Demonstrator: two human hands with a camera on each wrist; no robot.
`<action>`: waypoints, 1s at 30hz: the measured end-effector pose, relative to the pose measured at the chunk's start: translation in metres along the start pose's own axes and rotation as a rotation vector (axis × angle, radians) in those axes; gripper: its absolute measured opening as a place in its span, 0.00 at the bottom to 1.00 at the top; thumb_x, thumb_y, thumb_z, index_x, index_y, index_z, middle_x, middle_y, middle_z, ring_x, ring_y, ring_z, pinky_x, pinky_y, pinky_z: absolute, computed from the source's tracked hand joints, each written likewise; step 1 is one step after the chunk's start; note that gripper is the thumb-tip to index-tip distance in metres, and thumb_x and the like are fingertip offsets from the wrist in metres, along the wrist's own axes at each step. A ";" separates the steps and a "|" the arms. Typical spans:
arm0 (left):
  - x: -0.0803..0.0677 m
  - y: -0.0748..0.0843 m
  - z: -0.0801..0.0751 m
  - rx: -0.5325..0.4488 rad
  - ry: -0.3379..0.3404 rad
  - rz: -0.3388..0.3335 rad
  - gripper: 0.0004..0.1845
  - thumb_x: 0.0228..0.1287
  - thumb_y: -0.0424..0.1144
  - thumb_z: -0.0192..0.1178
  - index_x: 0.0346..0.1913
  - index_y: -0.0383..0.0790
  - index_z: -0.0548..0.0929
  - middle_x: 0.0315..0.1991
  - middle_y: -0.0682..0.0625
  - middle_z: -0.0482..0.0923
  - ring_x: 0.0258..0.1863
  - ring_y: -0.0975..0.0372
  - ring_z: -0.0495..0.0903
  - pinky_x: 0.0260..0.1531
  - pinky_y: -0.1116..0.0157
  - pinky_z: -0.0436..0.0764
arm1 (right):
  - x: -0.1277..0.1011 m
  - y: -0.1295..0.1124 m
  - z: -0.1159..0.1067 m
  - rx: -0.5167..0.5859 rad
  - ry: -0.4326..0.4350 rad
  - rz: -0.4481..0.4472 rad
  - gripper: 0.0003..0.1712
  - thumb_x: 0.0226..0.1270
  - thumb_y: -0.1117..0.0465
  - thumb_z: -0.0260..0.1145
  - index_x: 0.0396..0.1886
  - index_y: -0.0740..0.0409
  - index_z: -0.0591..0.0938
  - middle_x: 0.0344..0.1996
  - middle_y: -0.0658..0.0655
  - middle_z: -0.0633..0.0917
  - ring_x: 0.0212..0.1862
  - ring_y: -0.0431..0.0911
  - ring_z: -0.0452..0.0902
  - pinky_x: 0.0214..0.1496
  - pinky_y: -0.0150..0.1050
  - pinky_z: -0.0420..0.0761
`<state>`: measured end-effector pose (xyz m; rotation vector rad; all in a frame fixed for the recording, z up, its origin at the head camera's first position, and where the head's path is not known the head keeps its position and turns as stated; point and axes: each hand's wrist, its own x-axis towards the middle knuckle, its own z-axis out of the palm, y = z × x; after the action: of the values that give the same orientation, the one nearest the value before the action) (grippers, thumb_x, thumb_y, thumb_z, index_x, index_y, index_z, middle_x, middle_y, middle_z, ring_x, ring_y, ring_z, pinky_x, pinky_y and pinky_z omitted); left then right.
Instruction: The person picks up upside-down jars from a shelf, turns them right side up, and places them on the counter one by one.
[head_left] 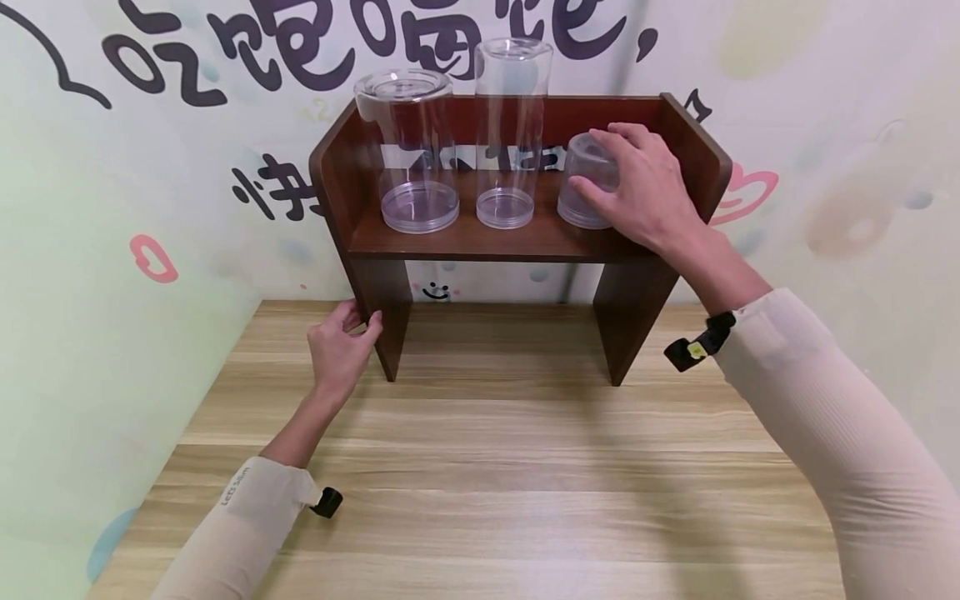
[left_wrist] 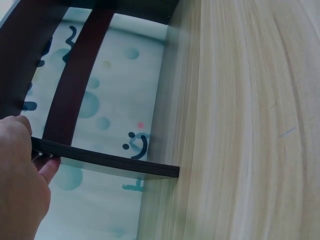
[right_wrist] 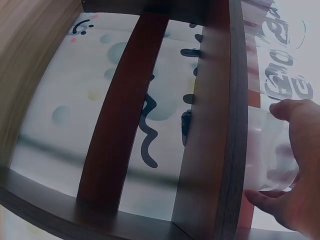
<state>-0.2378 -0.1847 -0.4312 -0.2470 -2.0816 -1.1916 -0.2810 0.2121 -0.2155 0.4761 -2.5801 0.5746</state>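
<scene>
While the right hand (head_left: 645, 187) curls round the short clear container (head_left: 588, 179), that container sits upside down at the right end of the dark wooden shelf (head_left: 517, 242), base on the board, close to the shelf's right side wall. Thumb on the near left side of it, fingers draped over the top and far side, so the hand grips it; container still touching the board as far as the head view shows. Right wrist view: same container (right_wrist: 267, 150) clear and blurred between thumb and fingers, hand (right_wrist: 300, 165) at the frame's right edge, shelf board (right_wrist: 210, 125) running alongside.

Left hand (head_left: 339, 346) is low, well apart from the container, on the shelf's left leg. Fingers wrap the front edge of that leg, thumb on the outer face, pinching the panel. Left wrist view confirms: hand (left_wrist: 22, 175) clamps the thin dark panel edge (left_wrist: 105, 162), fingertips on 1 side, thumb on the other.

2 more clear containers on the same board: a wide tall one (head_left: 408, 150) at left, a narrow taller one (head_left: 512, 133) in the middle, both upright, apart from each other and from the short one. Neither hand touches them.

Shelf stands on a light wooden table (head_left: 480, 500), backed against a wall with dark painted lettering (head_left: 300, 42). Both forearms in cream sleeves.
</scene>
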 end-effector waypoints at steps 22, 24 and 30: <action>0.000 0.001 0.001 -0.022 0.001 0.001 0.11 0.62 0.27 0.72 0.44 0.22 0.87 0.39 0.30 0.89 0.39 0.40 0.91 0.42 0.87 0.79 | -0.027 -0.011 -0.017 0.008 0.091 -0.048 0.35 0.70 0.49 0.73 0.73 0.56 0.79 0.74 0.63 0.74 0.74 0.60 0.67 0.71 0.64 0.72; 0.000 0.001 0.001 -0.028 0.001 -0.013 0.11 0.62 0.27 0.72 0.44 0.22 0.87 0.39 0.30 0.89 0.40 0.40 0.91 0.42 0.86 0.79 | -0.031 -0.014 -0.019 0.021 0.115 -0.066 0.34 0.69 0.50 0.74 0.72 0.56 0.80 0.73 0.63 0.75 0.74 0.60 0.68 0.70 0.64 0.72; 0.000 0.004 0.000 -0.031 -0.005 -0.067 0.12 0.63 0.28 0.72 0.46 0.22 0.87 0.40 0.31 0.89 0.41 0.41 0.91 0.44 0.78 0.85 | -0.049 -0.022 -0.027 0.068 0.176 -0.126 0.32 0.67 0.52 0.76 0.70 0.55 0.83 0.71 0.62 0.78 0.72 0.61 0.70 0.68 0.64 0.72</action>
<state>-0.2359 -0.1822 -0.4291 -0.1959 -2.0911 -1.2656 -0.2213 0.2174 -0.2115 0.5794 -2.3513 0.6326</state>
